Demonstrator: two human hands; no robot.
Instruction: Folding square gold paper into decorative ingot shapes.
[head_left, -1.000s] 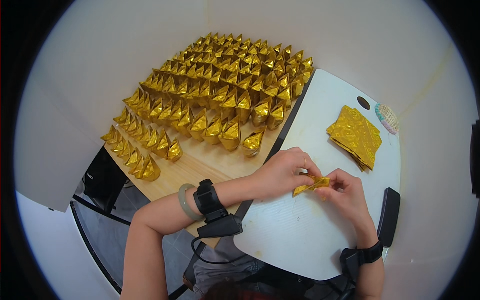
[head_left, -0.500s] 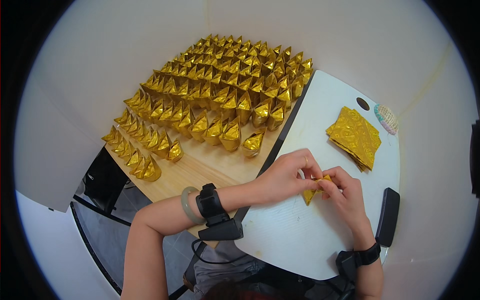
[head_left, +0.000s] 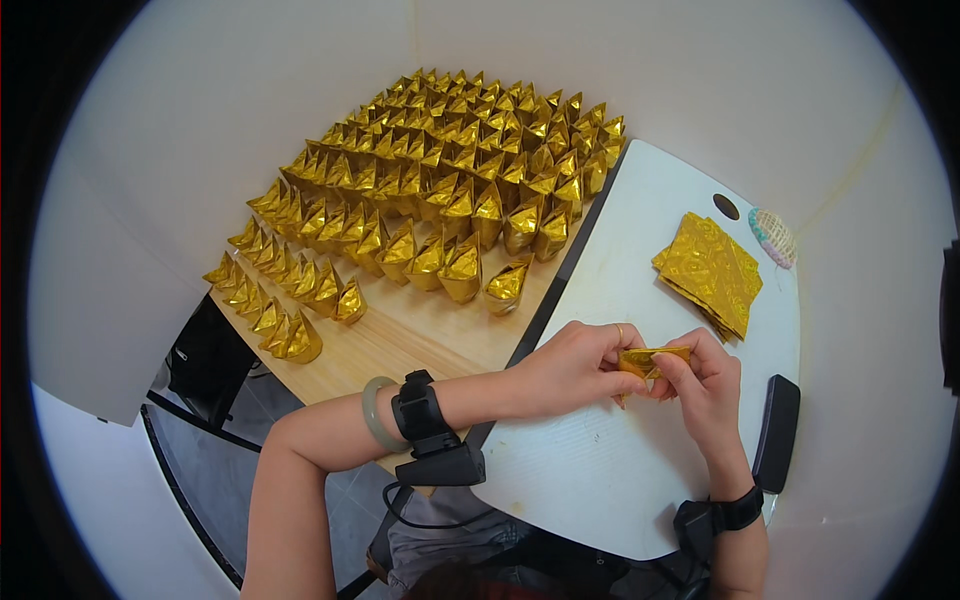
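Between both hands, above the white board (head_left: 560,470), is a partly folded piece of gold foil paper (head_left: 655,360). My left hand (head_left: 575,370) pinches its left end, fingers closed. The fingers and thumb of my right hand (head_left: 705,385) are closed on its right end. Part of the paper is hidden behind the fingers. Beyond my right hand lies a stack of gold foil paper sheets (head_left: 710,275), slightly fanned. To the left, many folded gold paper ingots (head_left: 460,270) stand in rows on a wooden table (head_left: 400,350).
A black bar-shaped object (head_left: 775,435) lies along the board's right edge. A pale woven oval object (head_left: 773,238) sits at its far right corner, near a dark oval hole (head_left: 726,207). White walls (head_left: 700,80) rise behind. A cable (head_left: 430,522) hangs from my left wrist device.
The gold paper has turned from a pointed shape hanging down to a flatter, wider strip held level. My left hand has shifted slightly nearer, and my fingers have changed their grip.
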